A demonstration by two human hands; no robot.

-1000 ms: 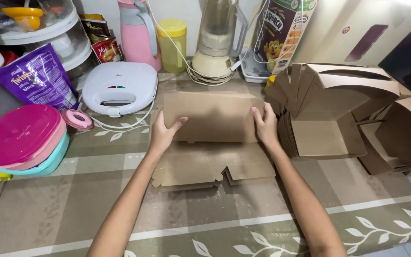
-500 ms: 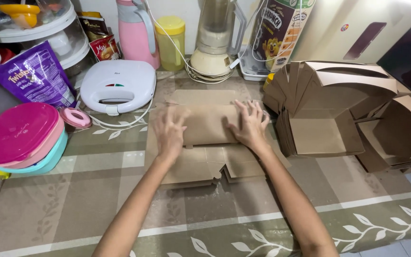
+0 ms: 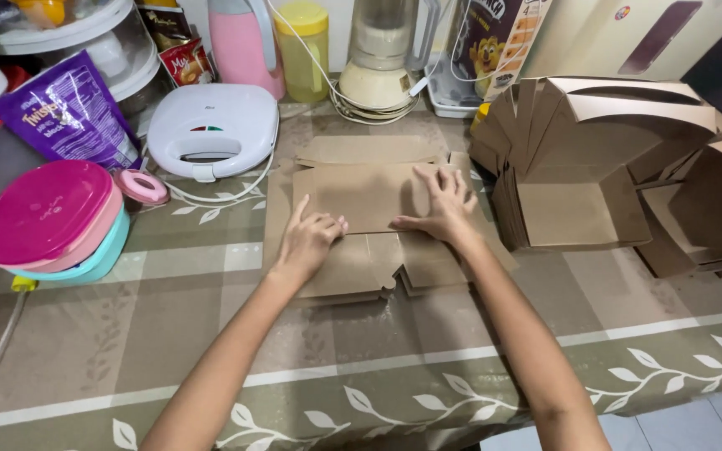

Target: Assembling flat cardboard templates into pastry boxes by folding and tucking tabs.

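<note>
A flat brown cardboard box blank [image 3: 369,196] lies on the patterned tablecloth [image 3: 211,351], its flaps spread towards me. My left hand [image 3: 311,238] rests on the blank's left part with the fingers curled and the thumb raised along the edge of a folded panel. My right hand [image 3: 443,207] lies with fingers spread on the right end of that panel, pressing it flat. Neither hand is closed around anything.
A nested stack of folded brown boxes [image 3: 595,167] stands at the right. At the back are a white sandwich maker [image 3: 212,129], a pink jug [image 3: 244,42], a yellow canister [image 3: 304,46] and a blender [image 3: 382,54]. Pink and teal lidded containers [image 3: 52,221] sit at the left.
Both hands slid from the panel's outer edges inward and down across the cardboard; the raised panel is now folded flat. The left hand has curled its fingers.
</note>
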